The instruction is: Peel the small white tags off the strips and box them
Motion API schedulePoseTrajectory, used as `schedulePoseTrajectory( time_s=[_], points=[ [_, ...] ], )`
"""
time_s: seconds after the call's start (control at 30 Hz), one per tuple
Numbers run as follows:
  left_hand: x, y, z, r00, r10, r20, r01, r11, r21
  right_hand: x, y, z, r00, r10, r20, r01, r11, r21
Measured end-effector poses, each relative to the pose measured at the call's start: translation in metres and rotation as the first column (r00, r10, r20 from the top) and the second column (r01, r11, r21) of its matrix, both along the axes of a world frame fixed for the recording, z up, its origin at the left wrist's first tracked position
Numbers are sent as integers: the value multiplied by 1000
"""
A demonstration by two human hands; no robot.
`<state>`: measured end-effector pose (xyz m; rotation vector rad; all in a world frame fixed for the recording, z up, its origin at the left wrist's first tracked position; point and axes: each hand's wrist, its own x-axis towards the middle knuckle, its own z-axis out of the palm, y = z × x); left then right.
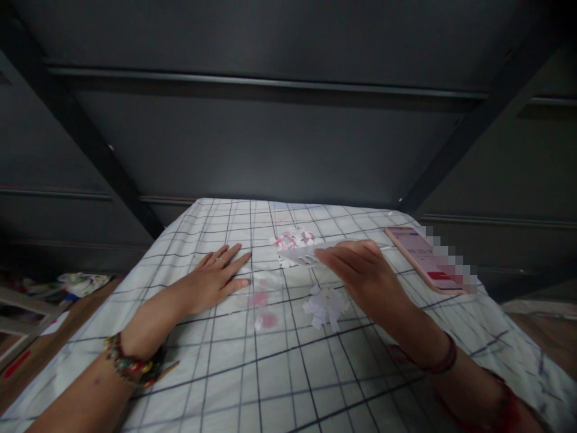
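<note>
My left hand (217, 278) lies flat on the checked cloth (211, 361), fingers spread, a ring on one finger. Closed around a pale, flat, slotted blade-like tool (295, 257), my right hand (360, 267) is over the cloth; its fingers hide much of the tool. The blade points left, just in front of a small heap of pink-and-white scraps (295, 239). Nearer to me, below the right hand, lies a pile of white scraps (325, 308). Between the hands are translucent pieces with pink smears (265, 310).
A phone in a pink case (426, 258) lies at the right edge of the cloth, its screen lit. A dark panelled wall (270, 144) stands directly behind the table. Lower left, a pale frame (27, 304) and assorted items (83, 284) are on the floor.
</note>
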<state>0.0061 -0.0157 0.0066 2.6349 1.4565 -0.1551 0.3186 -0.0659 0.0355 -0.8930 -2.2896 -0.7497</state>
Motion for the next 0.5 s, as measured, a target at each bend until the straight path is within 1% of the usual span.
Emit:
schedulePoseTrajectory(
  time_s=[0.07,0.13,0.23,0.33,0.43,0.5],
  points=[
    [0,0,-1,1000,-3,0,3,1000,-4,2,0,-1,1000,1,14,0,999,-54],
    [-2,0,-2,1000,-3,7,3,1000,-7,8,0,0,1000,-26,-9,25,994,-103],
    [-5,2,-5,999,-21,31,21,1000,16,16,-1,3,995,-76,-70,67,990,-123],
    [-7,3,-6,997,-43,61,41,999,33,22,0,4,994,-77,-82,67,990,-124],
    [-6,3,-5,997,-27,70,26,999,18,27,-1,7,997,-64,-52,53,981,-187],
    [-3,2,-4,998,-7,54,7,1000,3,31,-1,9,995,-86,-53,72,972,-225]
  ],
)
